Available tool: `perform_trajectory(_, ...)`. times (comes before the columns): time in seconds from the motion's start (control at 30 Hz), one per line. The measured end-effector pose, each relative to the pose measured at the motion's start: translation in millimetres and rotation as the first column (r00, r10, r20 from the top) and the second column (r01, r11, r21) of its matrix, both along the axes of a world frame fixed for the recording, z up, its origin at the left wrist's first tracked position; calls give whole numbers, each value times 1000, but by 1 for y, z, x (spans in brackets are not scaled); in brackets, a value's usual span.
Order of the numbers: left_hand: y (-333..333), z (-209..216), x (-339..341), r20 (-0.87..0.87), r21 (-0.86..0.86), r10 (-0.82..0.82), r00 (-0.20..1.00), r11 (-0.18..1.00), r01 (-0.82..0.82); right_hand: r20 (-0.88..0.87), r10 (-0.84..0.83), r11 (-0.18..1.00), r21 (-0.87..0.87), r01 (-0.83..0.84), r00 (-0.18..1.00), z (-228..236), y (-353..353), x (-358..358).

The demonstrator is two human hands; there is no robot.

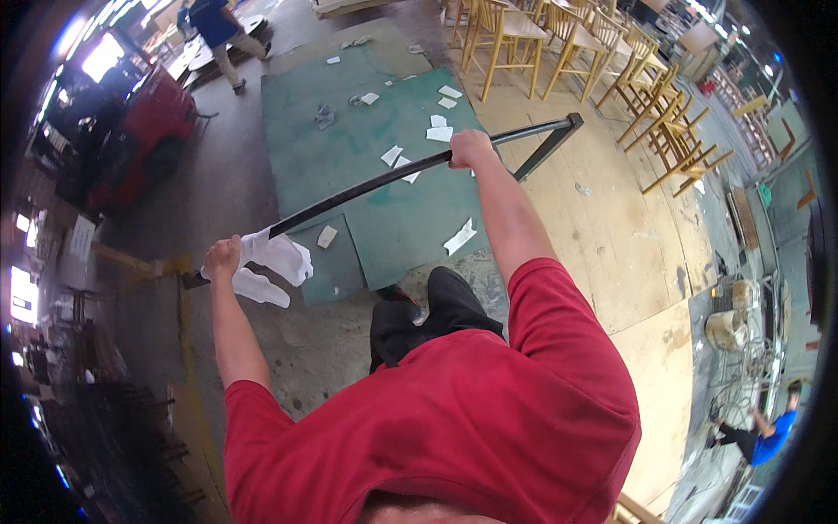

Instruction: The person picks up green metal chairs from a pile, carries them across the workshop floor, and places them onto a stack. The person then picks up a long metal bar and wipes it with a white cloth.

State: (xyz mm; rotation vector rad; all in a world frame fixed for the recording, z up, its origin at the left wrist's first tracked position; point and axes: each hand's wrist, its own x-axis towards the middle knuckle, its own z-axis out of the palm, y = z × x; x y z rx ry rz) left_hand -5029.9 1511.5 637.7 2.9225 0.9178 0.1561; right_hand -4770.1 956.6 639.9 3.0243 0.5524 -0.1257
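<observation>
A long dark metal frame [371,183] is held up in front of me, slanting from the lower left to the upper right. At its far right corner a second bar [546,150] turns off downward. My right hand [471,150] is closed around the long bar, right of its middle. Close to the left end, my left hand [222,257] is closed on a white cloth [284,254] against the bar. The cloth drapes around the bar and hangs in loose folds; what lies inside the left fist is partly hidden.
Green sheeting [367,122] with scattered white scraps [459,236] covers the floor ahead. Pale boards [602,227] lie to the right, with wooden chairs [672,144] beyond. A red forklift [144,131] stands left. One person [218,26] is far ahead, another [768,437] at the right.
</observation>
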Motion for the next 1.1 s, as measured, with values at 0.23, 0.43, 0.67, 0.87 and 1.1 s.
perform_trajectory(0.23,-142,-7,-49,51,6,69,996,998,-70,18,97,995,-15,-97,995,-1,-115,3)
perform_trajectory(0.43,-285,12,-77,45,-21,148,988,989,-147,-4,156,987,-27,-156,988,2,-223,18)
perform_trajectory(0.67,-443,-8,-84,85,-3,225,971,974,-225,3,250,967,-63,-249,968,21,-350,61)
perform_trajectory(0.87,-555,-13,-95,3,12,275,961,961,-275,-21,323,943,-74,-323,946,12,-432,90)
perform_trajectory(1.1,-659,-15,-96,45,53,302,952,951,-304,50,410,909,-108,-404,911,17,-516,118)
